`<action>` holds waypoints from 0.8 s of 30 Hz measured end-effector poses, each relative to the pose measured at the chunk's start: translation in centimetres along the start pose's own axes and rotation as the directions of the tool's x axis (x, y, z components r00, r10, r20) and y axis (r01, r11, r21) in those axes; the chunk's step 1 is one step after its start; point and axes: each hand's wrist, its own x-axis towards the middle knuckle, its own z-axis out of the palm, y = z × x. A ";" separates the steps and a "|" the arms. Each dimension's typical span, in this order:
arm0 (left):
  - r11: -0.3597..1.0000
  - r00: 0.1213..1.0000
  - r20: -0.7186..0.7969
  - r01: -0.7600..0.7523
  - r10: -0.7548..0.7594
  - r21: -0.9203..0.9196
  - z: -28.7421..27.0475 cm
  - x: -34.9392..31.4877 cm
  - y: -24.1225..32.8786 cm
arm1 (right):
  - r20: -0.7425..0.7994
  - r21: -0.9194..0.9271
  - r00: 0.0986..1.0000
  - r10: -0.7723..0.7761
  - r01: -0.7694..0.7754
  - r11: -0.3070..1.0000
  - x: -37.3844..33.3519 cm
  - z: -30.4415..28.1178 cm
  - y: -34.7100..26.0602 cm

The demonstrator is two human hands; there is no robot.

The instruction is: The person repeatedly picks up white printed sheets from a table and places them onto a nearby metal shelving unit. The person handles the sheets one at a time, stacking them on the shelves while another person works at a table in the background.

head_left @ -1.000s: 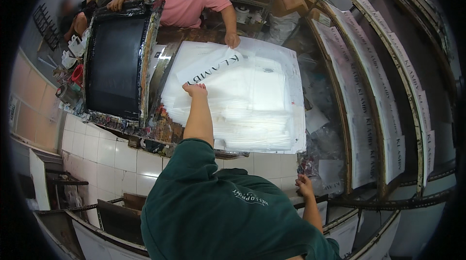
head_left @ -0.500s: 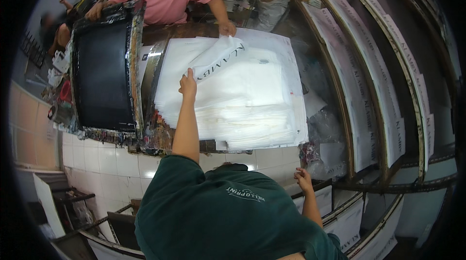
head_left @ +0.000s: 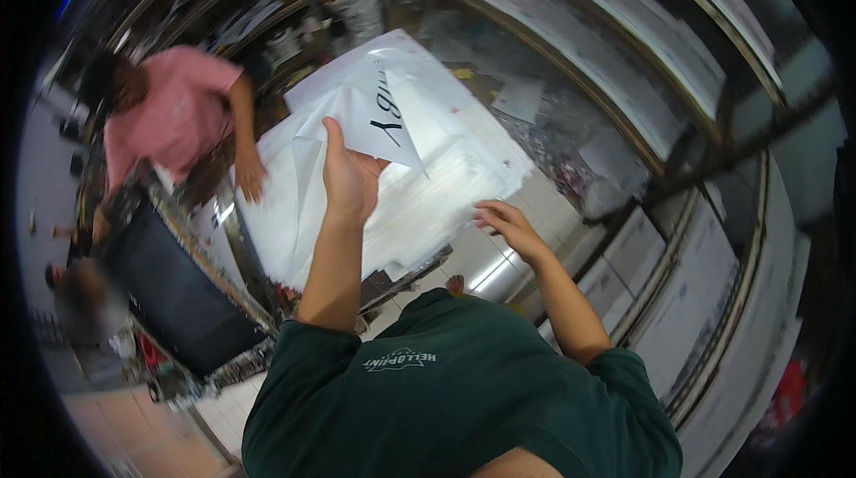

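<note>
My left hand (head_left: 350,177) is raised above the stack of white sheets (head_left: 446,170), its thumb up and its fingers partly hidden behind a thin white sheet. This printed sheet (head_left: 361,108) bears large dark letters and rises in a fold from the hand, above the stack. My right hand (head_left: 506,226) is empty, fingers apart, just off the stack's near right edge. Across the table, a co-worker in a pink shirt (head_left: 183,108) has one hand (head_left: 251,177) at the stack's left side.
A dark printing screen in a worn frame (head_left: 192,286) stands tilted left of the stack. Drying racks with shelves of printed sheets (head_left: 535,41) rise at the right and behind. Clear plastic wrap (head_left: 571,184) lies between stack and rack. Tiled floor (head_left: 486,259) shows below.
The view has turned and moved nearer. My left hand has lifted the printed sheet, and the co-worker's hand has let go of it. My right hand has come forward to the stack's edge.
</note>
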 end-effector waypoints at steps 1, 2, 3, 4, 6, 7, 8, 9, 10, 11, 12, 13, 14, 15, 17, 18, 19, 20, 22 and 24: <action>0.999 0.998 0.053 0.031 -0.029 -0.035 2.0 -0.5 -1.4 | 0.044 0.151 0.999 0.006 -0.012 0.988 -0.4 0.5 -1.5; 0.996 0.993 0.104 0.062 -0.055 -0.069 3.9 -1.4 -2.7 | 0.089 0.298 0.996 -0.007 -0.020 0.954 -0.9 0.6 -2.7; 0.991 0.985 0.153 0.094 -0.078 -0.100 5.6 -2.3 -4.1 | 0.103 0.445 0.993 -0.053 0.002 0.896 -1.5 0.3 -3.5; 0.983 0.980 0.171 0.127 -0.104 -0.133 7.0 -3.3 -5.5 | 0.112 0.579 0.987 -0.112 0.027 0.815 -2.1 -0.1 -4.2; 0.968 0.930 0.311 0.233 -0.194 -0.093 8.7 -5.7 -7.5 | -0.016 0.759 0.982 -0.190 0.135 0.637 -4.4 -1.6 -5.3; 0.956 0.895 0.375 0.284 -0.239 -0.069 9.4 -6.8 -8.6 | -0.148 0.800 0.970 -0.191 0.231 0.554 -5.8 -2.5 -5.7; 0.961 0.904 0.342 0.276 -0.256 -0.009 9.5 -7.7 -10.1 | -0.271 0.823 0.945 -0.182 0.326 0.466 -7.3 -3.0 -6.1; 0.950 0.880 0.374 0.311 -0.293 0.012 9.4 -8.7 -11.4 | -0.406 0.782 0.896 -0.179 0.442 0.439 -8.7 -3.4 -5.8; 0.939 0.854 0.404 0.343 -0.327 0.034 9.4 -9.7 -12.7 | -0.530 0.726 0.830 -0.172 0.550 0.414 -10.3 -4.0 -5.4; 0.926 0.828 0.429 0.373 -0.362 0.061 9.2 -10.5 -13.9 | -0.642 0.658 0.750 -0.158 0.645 0.390 -12.0 -4.5 -4.7; 0.904 0.755 0.519 0.417 -0.401 0.091 8.4 -11.2 -15.2 | -0.693 0.612 0.705 -0.147 0.684 0.397 -13.7 -4.8 -3.5; 0.876 0.694 0.563 0.465 -0.449 0.125 7.9 -12.0 -16.4 | -0.738 0.566 0.660 -0.136 0.717 0.407 -15.4 -5.2 -2.3; 0.844 0.627 0.600 0.511 -0.497 0.164 7.2 -12.9 -17.5 | -0.779 0.527 0.618 -0.108 0.738 0.423 -17.1 -5.2 -1.1; 0.808 0.562 0.622 0.551 -0.545 0.210 5.8 -13.8 -18.9 | -0.827 0.468 0.559 -0.061 0.743 0.479 -18.6 -4.9 0.0; 0.795 0.355 0.714 0.341 -0.603 0.502 -0.4 -15.8 -24.3 | -0.894 0.355 0.447 -0.027 0.745 0.564 -21.6 -4.2 1.4; 0.800 0.343 0.723 0.290 -0.600 0.525 -2.1 -17.6 -26.0 | -0.911 0.322 0.413 0.000 0.710 0.626 -22.9 -4.2 3.1; 0.796 0.327 0.726 0.243 -0.605 0.554 -3.7 -19.7 -27.2 | -0.933 0.284 0.359 0.013 0.713 0.641 -23.9 -3.9 4.7; 0.617 0.267 0.557 0.336 -0.787 0.711 -4.9 -21.2 -27.6 | -0.953 0.191 0.303 -0.016 0.640 0.744 -24.8 -3.5 6.1; 0.362 0.277 0.263 0.408 -0.924 0.839 -9.7 -24.1 -29.7 | -0.968 0.221 0.236 0.081 0.659 0.719 -25.6 -3.5 9.3; 0.398 0.428 0.253 0.294 -0.868 0.869 -18.4 -25.5 -32.4 | -0.984 0.177 0.112 0.136 0.609 0.773 -25.5 -3.5 12.1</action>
